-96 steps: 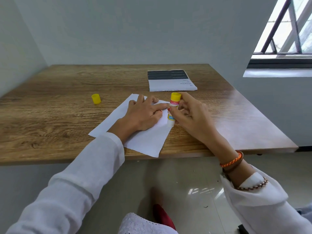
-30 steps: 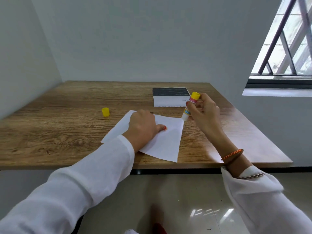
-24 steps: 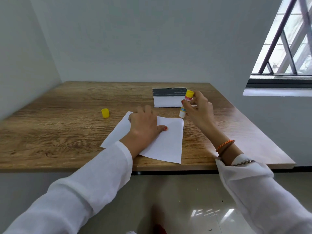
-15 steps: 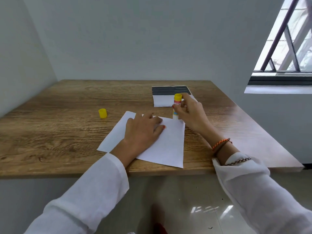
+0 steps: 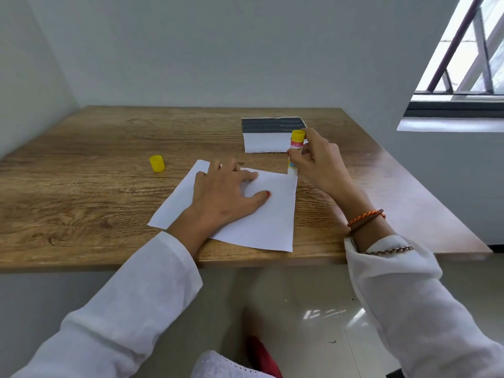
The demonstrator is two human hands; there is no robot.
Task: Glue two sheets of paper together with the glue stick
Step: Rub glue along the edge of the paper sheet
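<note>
Plain grey walls (image 5: 218, 50) meeting in a corner at the left. Wooden table (image 5: 81, 192) with strong grain, pushed against the back wall. Barred window (image 5: 469, 50) at upper right (bright daylight outside) above a pale sill (image 5: 450, 124). Glossy tiled floor (image 5: 321, 309) below, catching reflections.

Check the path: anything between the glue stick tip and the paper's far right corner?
Nothing visible. The right hand holds the glue stick upright with its tip at the white sheet's far right corner. The left hand presses the sheet further left, clear of it.
</note>
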